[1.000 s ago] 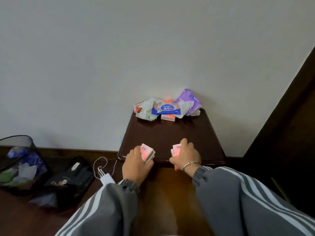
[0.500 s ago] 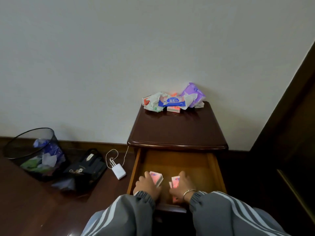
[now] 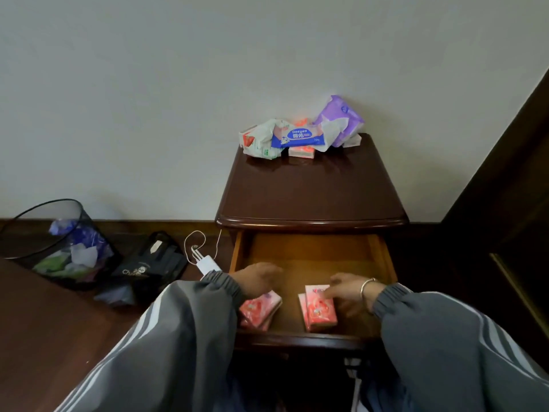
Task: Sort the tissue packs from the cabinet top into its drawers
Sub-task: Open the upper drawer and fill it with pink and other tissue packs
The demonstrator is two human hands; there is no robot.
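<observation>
The dark wooden cabinet (image 3: 312, 188) has its top drawer (image 3: 309, 251) pulled out. Two small stacks of pink tissue packs lie at the drawer's front: one on the left (image 3: 263, 312), one on the right (image 3: 319, 312). My left hand (image 3: 257, 279) hovers just above the left stack, blurred, fingers relaxed and holding nothing. My right hand (image 3: 346, 292) lies with loose fingers touching the top of the right stack. At the back of the cabinet top sits a pile of packs: a blue one (image 3: 298, 137), a purple one (image 3: 341, 117), a green-and-white one (image 3: 261, 142).
A black wire waste bin (image 3: 59, 239) with rubbish stands on the floor at left, beside a black bag (image 3: 148, 266) and a white charger (image 3: 208, 264) with its cable. Dark wooden furniture (image 3: 505, 203) rises on the right. A dark wooden surface (image 3: 44, 322) fills the lower left.
The drawer came open and both hands carried pink packs from the cabinet's front edge down into it. The packs now lie in the drawer and my grip on them has loosened.
</observation>
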